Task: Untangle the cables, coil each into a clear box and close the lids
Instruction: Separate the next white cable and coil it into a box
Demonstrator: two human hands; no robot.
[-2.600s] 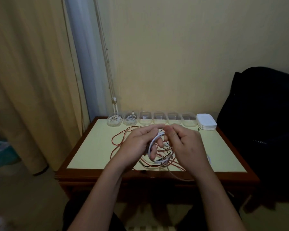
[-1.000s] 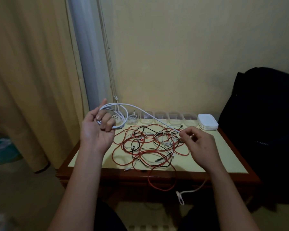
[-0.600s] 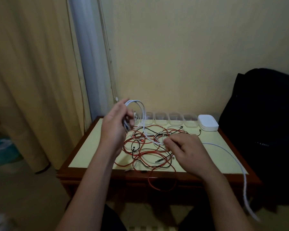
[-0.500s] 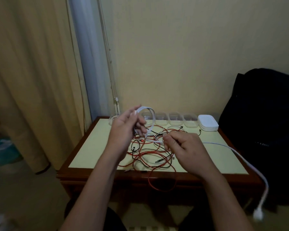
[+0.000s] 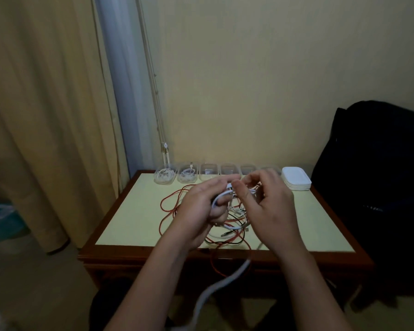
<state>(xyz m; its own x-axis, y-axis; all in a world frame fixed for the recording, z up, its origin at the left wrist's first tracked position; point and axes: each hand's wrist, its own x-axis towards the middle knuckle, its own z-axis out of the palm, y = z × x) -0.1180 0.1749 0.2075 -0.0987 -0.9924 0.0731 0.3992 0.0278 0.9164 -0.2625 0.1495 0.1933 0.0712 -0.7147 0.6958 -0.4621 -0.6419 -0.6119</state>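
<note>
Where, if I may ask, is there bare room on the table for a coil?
Bare tabletop lies left of the cable tangle and right of it, before the lid stack. The middle is crowded; clear boxes line the back.

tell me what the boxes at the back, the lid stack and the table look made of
Boxes: clear glossy plastic, likely; coiled cables show through the walls.
Lid stack: opaque white plastic, smooth, thin rounded edges.
Table: dark reddish-brown wood frame, faintly shiny, with a matte pale-yellow top, perhaps laminate or paint; too dim to tell.
</note>
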